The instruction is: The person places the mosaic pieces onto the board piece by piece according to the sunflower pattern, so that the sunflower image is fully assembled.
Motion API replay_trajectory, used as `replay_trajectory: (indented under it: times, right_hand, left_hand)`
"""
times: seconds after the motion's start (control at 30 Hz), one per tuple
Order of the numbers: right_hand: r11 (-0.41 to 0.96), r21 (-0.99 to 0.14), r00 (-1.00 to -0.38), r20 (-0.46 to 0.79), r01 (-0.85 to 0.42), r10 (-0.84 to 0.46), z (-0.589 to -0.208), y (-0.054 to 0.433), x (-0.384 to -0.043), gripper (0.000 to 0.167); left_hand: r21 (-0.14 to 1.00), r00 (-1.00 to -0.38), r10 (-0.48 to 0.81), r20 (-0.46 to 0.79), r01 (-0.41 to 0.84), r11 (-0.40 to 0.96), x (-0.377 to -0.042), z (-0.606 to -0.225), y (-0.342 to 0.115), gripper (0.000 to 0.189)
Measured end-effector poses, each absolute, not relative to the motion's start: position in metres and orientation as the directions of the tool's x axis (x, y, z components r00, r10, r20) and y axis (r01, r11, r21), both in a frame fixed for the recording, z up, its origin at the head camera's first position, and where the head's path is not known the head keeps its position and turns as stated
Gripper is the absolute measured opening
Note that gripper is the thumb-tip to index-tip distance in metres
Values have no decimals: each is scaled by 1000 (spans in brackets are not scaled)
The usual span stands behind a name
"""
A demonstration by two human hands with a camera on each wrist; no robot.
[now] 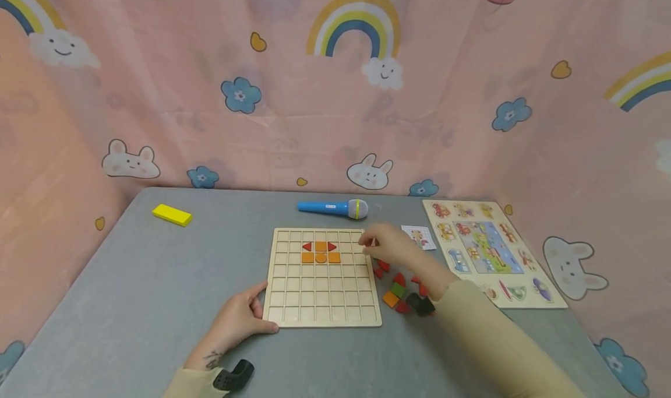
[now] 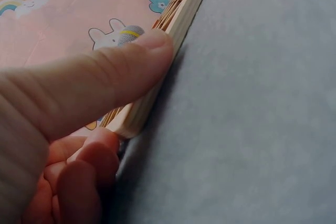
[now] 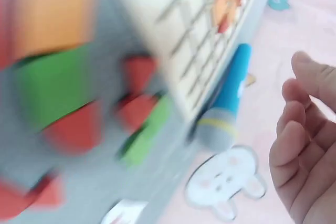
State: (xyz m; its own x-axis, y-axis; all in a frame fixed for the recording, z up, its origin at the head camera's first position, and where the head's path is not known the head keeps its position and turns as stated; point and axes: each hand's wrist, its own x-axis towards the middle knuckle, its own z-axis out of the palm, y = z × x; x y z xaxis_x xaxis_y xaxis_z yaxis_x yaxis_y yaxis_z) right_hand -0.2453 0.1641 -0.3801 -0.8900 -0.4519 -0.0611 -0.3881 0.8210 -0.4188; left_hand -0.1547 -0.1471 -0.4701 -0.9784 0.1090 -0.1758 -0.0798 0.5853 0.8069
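On the grey table (image 1: 131, 305), the left hand (image 1: 240, 316) grips a square pale-wood gridded board (image 1: 322, 298), seemingly steadying it, while the loosely curled right hand (image 1: 392, 245) hovers empty.

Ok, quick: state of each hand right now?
Left hand: closed, holding the wooden grid board at its near-left corner.
Right hand: open, fingers loosely curled, nothing visible in it.
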Motion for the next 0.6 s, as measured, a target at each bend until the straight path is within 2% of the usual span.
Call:
replay_trajectory:
  times: [0.1,0.3,0.47,0.6]
  right_hand:
    - [829,-364,-863,-114,-425,-493,-383,186,-228,18]
    - [797,-233,-783,-172,-557,-598,-412,214,-207,22]
    - [800,-201,-780,-184,-565,-598,-424,219,-198,24]
    - [822,-214,-803,-191,-527,-565,-424,217,-196,14]
  left_hand:
    - [803,-978,107,-177,-81,591,-155,-470,-146,100]
    - [803,-979,103,-177,-83,591,-154,-470,-148,100]
    - [801,-980,105,-171,-76,594,-154,-470,-147,100]
    - [802,-980,107,-170,-74,592,-154,-470,-146,99]
